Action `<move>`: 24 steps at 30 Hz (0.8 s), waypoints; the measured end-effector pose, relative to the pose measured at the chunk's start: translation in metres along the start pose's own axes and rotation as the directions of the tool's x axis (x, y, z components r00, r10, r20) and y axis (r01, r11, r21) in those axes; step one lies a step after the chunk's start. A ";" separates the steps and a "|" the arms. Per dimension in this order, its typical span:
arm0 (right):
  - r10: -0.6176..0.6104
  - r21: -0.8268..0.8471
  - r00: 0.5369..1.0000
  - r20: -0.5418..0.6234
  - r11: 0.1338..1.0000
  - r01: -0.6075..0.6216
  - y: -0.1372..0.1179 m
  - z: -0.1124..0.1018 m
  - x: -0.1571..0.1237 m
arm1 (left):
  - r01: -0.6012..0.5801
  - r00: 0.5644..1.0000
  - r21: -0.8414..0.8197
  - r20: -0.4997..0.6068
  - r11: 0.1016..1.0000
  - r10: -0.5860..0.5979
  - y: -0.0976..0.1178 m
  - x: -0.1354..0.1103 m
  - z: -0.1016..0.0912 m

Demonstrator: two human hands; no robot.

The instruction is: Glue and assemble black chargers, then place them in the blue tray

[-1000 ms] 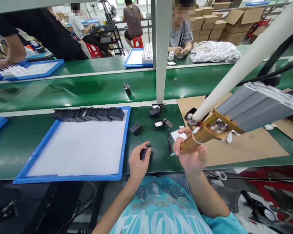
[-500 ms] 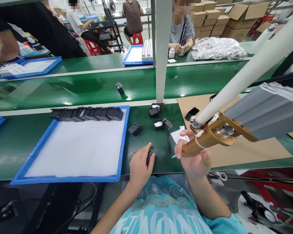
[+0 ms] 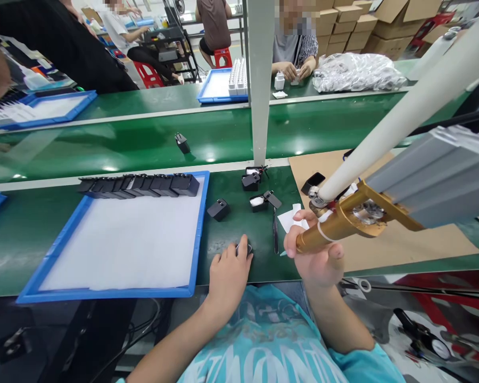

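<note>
My left hand (image 3: 228,276) is closed over a small black plug adapter (image 3: 245,248) on the green bench, mostly hidden by the fingers. My right hand (image 3: 317,263) is wrapped around the lower end of a gold-coloured cylindrical tool (image 3: 327,234), which joins a grey ribbed housing (image 3: 435,175) and a white tube (image 3: 387,117). Between the hands lies a thin black stick-like tool (image 3: 275,231). Another black adapter (image 3: 219,209) sits just beyond my left hand. Farther back, an opened black case (image 3: 258,202) shows white material inside, with a lid-like piece leaning on it.
At left, a blue tray (image 3: 199,234) lined with white holds a row of black adapters (image 3: 151,184). Brown cardboard (image 3: 407,247) covers the bench at right. A green belt (image 3: 123,141) carries one adapter (image 3: 181,142). A white post (image 3: 260,80) stands ahead; people work beyond.
My left fingers have shifted over the adapter, covering more of it. The lone adapter on the belt has moved left. My right hand keeps its hold on the gold tool.
</note>
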State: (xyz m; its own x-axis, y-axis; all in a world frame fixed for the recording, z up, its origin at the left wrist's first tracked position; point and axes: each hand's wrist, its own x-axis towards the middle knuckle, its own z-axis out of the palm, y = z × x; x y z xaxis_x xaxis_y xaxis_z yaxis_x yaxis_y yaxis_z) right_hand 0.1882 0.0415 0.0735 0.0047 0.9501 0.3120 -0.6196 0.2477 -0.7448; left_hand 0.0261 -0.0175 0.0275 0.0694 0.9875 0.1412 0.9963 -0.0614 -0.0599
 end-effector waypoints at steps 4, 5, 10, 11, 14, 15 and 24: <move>-0.002 0.022 1.000 -0.006 1.000 0.002 0.001 0.000 -0.001 | 0.045 0.986 -0.045 0.165 0.998 -0.037 0.004 0.005 -0.005; -0.004 0.020 1.000 -0.010 1.000 0.004 0.001 0.001 -0.001 | 0.063 0.982 -0.095 0.185 0.993 -0.044 0.002 0.007 -0.005; -0.018 -0.012 0.999 -0.029 1.000 0.017 -0.001 0.003 -0.001 | 0.335 0.941 -0.784 0.305 0.523 -0.145 -0.023 0.014 -0.002; -0.019 -0.025 0.999 -0.031 1.000 0.018 -0.001 0.002 -0.001 | 0.388 0.921 -0.886 0.363 0.254 -0.140 -0.029 0.015 -0.004; -0.018 -0.070 0.999 -0.039 0.997 0.016 -0.002 0.001 0.001 | 0.394 0.893 -0.806 0.449 -0.441 -0.023 -0.042 0.013 -0.011; -0.023 -0.081 0.999 -0.046 0.997 0.019 -0.002 0.000 0.001 | 0.374 0.895 -0.740 0.445 -0.559 0.009 -0.044 0.013 -0.015; -0.061 -0.079 0.995 -0.078 0.995 0.055 0.001 -0.002 0.006 | 0.274 0.946 -0.560 0.303 -0.782 0.114 -0.052 0.006 -0.032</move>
State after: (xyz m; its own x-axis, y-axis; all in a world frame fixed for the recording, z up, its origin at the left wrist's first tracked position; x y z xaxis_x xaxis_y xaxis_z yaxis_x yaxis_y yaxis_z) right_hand 0.1890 0.0482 0.0734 0.1039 0.9451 0.3098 -0.5544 0.3137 -0.7709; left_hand -0.0234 -0.0129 0.0633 0.1637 0.9713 -0.1728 -0.7315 0.2370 0.6393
